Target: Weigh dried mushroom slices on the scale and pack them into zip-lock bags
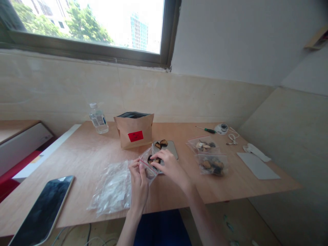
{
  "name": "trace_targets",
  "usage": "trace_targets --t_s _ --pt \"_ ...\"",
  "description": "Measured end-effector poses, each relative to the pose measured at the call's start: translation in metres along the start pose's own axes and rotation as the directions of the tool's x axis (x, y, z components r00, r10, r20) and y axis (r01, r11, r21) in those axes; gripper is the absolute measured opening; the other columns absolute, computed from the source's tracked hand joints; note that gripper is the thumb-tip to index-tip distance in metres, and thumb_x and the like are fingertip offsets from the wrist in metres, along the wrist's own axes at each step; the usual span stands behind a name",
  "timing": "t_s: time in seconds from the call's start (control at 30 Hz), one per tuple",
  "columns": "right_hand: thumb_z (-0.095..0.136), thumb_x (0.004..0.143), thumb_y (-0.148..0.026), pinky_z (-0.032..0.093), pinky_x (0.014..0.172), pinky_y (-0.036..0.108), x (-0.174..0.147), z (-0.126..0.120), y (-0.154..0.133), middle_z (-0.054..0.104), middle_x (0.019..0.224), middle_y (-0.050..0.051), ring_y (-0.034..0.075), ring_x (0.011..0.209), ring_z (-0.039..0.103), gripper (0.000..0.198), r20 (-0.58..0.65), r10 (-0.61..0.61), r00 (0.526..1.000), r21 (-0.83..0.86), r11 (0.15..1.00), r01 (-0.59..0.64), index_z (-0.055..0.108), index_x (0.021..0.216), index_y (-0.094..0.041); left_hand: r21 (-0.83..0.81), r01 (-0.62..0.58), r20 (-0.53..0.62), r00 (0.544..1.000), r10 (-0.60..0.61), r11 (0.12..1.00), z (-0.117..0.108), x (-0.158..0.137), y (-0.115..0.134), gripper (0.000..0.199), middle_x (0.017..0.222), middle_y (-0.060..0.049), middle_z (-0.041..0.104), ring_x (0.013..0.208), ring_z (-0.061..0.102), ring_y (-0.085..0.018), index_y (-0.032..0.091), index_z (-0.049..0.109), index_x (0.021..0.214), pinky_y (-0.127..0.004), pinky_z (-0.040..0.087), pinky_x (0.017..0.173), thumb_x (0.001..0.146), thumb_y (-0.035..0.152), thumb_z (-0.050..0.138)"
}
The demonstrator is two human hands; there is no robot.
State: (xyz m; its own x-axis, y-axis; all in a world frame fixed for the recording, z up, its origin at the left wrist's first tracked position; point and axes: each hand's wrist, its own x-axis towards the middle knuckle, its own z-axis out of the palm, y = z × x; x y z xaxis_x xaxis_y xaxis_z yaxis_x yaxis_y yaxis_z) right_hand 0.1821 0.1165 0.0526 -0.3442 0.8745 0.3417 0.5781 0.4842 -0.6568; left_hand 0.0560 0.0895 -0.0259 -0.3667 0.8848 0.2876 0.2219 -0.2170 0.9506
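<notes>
Left hand (139,179) curled shut on the edge of a small clear bag (148,166), holding it up just over the table (84,153)

Right hand (167,165) pinched on a few dark pieces (153,159) right at the mouth of that little bag, fingers bent around them

Small bag near the middle of the table, between both hands, with a red strip along its top

Just behind the hands, a flat grey scale (171,147) with more dark pieces (161,143) sitting on it

Behind the scale, a brown paper bag (134,130) standing up, open at the top, with a red sticker on its front

To the left of the hands, a pile of empty clear bags (112,188) lying flat, touching the left hand

To the right, two filled clear bags (208,155), one just behind the other

Little water bottle (98,119) beside the brown bag, near the wall

Dark phone (43,210) at the near left corner

Green screwdriver (206,130) far back on the right, with a grey card (257,165) closer to the edge
</notes>
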Motion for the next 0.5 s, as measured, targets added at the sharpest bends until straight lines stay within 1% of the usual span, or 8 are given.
trace_targets --t_s 0.13,0.2,0.23,0.3,0.37,0.43,0.5 --pt "0.058 0.087 -0.025 0.045 0.090 0.030 0.005 0.004 -0.013 0.065 0.103 0.004 0.017 0.100 0.060 0.017 0.041 -0.073 0.996 0.186 0.980 0.064 0.065 0.103 -0.022 -0.062 0.062 -0.003 0.998 -0.062 0.996 -0.001 -0.005 0.002 0.026 0.117 -0.011 0.050 0.117 0.049 -0.023 0.023 0.039 0.096 -0.044 0.038 0.099 0.093 0.048 0.033" --pt "0.055 0.089 -0.028 0.045 0.090 0.028 0.009 0.006 -0.011 0.065 0.109 0.003 0.015 0.103 0.059 0.020 0.003 -0.099 0.995 0.257 0.962 0.094 0.063 0.107 -0.023 -0.085 0.106 -0.023 0.994 -0.109 0.991 -0.002 -0.006 0.003 0.029 0.116 -0.011 0.050 0.114 0.051 -0.023 0.022 0.039 0.097 -0.042 0.041 0.096 0.092 0.050 0.034" --pt "0.052 0.091 -0.028 0.045 0.092 0.028 0.011 0.007 -0.007 0.064 0.111 0.004 0.015 0.105 0.059 0.021 -0.053 -0.099 0.994 0.261 0.959 0.109 0.062 0.108 -0.023 -0.092 0.132 -0.036 0.990 -0.136 0.987 -0.003 -0.006 0.003 0.030 0.115 -0.011 0.051 0.112 0.053 -0.023 0.022 0.039 0.097 -0.042 0.042 0.095 0.091 0.051 0.034" --pt "0.046 0.093 -0.026 0.042 0.096 0.030 0.019 0.011 0.009 0.064 0.112 0.005 0.016 0.109 0.056 0.022 -0.212 -0.075 0.974 0.205 0.971 0.120 0.063 0.107 -0.023 -0.101 0.171 -0.058 0.982 -0.177 0.980 -0.005 -0.005 0.002 0.033 0.114 -0.011 0.052 0.110 0.053 -0.023 0.021 0.039 0.098 -0.042 0.042 0.095 0.090 0.053 0.036" --pt "0.043 0.093 -0.024 0.040 0.099 0.034 0.028 0.018 0.033 0.063 0.113 0.007 0.018 0.112 0.054 0.025 -0.339 -0.032 0.940 0.086 0.994 0.065 0.064 0.106 -0.022 -0.108 0.186 -0.078 0.978 -0.195 0.977 -0.008 -0.004 0.001 0.035 0.113 -0.010 0.053 0.112 0.052 -0.024 0.021 0.039 0.098 -0.043 0.039 0.097 0.089 0.055 0.036" --pt "0.049 0.089 -0.025 0.038 0.100 0.039 0.037 0.028 0.060 0.059 0.119 0.011 0.022 0.117 0.050 0.026 -0.355 0.029 0.934 -0.064 0.996 -0.056 0.063 0.111 -0.020 -0.118 0.195 -0.087 0.975 -0.206 0.974 -0.009 -0.004 -0.001 0.036 0.112 -0.010 0.054 0.112 0.053 -0.024 0.021 0.040 0.099 -0.043 0.039 0.097 0.089 0.056 0.037" --pt "0.055 0.086 -0.030 0.037 0.099 0.044 0.045 0.040 0.086 0.052 0.129 0.015 0.028 0.123 0.043 0.036 -0.318 0.108 0.942 -0.212 0.960 -0.181 0.059 0.120 -0.019 -0.127 0.213 -0.081 0.971 -0.224 0.969 -0.009 -0.005 -0.002 0.037 0.110 -0.009 0.056 0.107 0.055 -0.024 0.021 0.040 0.100 -0.042 0.041 0.094 0.089 0.056 0.037"
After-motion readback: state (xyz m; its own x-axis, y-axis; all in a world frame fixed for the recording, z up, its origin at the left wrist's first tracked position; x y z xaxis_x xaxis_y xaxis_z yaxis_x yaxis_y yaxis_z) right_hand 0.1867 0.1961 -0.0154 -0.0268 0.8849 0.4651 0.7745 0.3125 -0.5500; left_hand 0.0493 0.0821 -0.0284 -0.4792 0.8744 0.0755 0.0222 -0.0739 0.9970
